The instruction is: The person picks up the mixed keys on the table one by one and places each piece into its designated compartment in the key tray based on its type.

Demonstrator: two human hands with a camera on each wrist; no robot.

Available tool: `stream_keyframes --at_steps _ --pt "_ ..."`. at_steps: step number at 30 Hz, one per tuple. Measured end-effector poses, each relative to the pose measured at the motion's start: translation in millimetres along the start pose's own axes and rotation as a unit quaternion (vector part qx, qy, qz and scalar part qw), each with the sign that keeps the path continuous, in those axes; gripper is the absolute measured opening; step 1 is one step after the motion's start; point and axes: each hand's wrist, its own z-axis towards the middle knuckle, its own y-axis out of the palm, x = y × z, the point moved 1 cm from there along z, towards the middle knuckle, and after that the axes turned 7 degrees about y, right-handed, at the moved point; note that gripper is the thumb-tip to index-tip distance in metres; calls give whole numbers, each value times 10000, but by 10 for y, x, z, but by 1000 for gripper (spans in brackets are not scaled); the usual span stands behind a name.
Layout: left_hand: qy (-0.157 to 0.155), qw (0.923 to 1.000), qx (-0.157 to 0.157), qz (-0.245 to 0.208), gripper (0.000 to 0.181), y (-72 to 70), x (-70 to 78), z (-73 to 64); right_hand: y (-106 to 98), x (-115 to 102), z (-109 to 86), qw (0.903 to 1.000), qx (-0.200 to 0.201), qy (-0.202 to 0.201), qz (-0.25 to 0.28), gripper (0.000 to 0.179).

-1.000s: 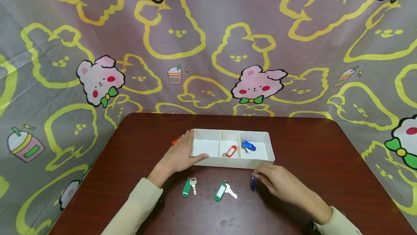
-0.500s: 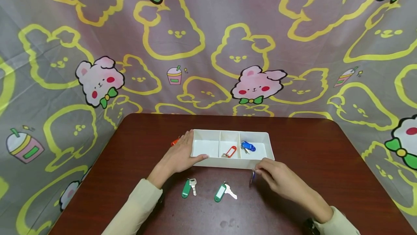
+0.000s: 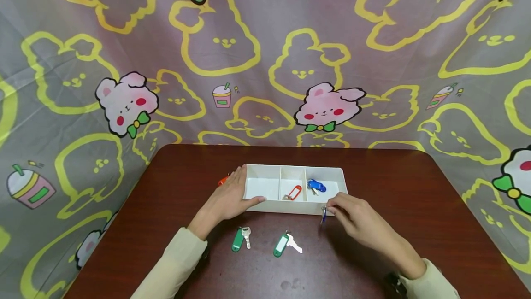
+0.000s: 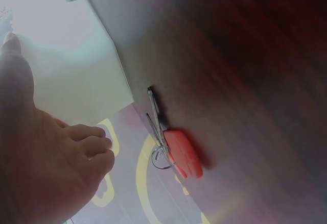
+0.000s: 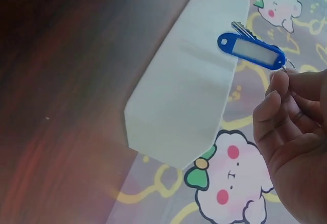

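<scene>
Blue key tag (image 3: 323, 217), head view, right of centre: it hangs before the front wall of a white tray (image 3: 286, 206) from the pinching right hand (image 3: 360, 218), while the left hand (image 3: 228, 197) lies fingers extended against the tray; a red-tagged key (image 3: 295, 192) occupies the middle compartment (image 3: 292, 174), a blue-tagged key (image 3: 317, 186) the right. Left wrist view, lower centre: an orange-red tag (image 4: 184, 152) outside the tray might be nudged by the nearby hand. Right wrist view, upper right: pinched only by its ring (image 5: 293, 65), the blue tag could swing, snag the rim or slip.
</scene>
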Motion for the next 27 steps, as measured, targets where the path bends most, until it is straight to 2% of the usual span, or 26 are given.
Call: stream_keyframes --at_steps 5,12,19,27 --pt "-32 10000 -7 3 125 -1 -1 8 -32 -6 49 9998 -138 166 40 22" --pt "-12 10000 25 7 125 -6 7 2 -74 -29 120 9997 -121 132 136 22" --pt "-15 9997 103 217 127 -6 11 -2 -142 -76 186 9982 -299 456 240 22" --pt "56 9990 24 446 125 -23 21 -11 -187 -100 263 9983 -279 482 153 18"
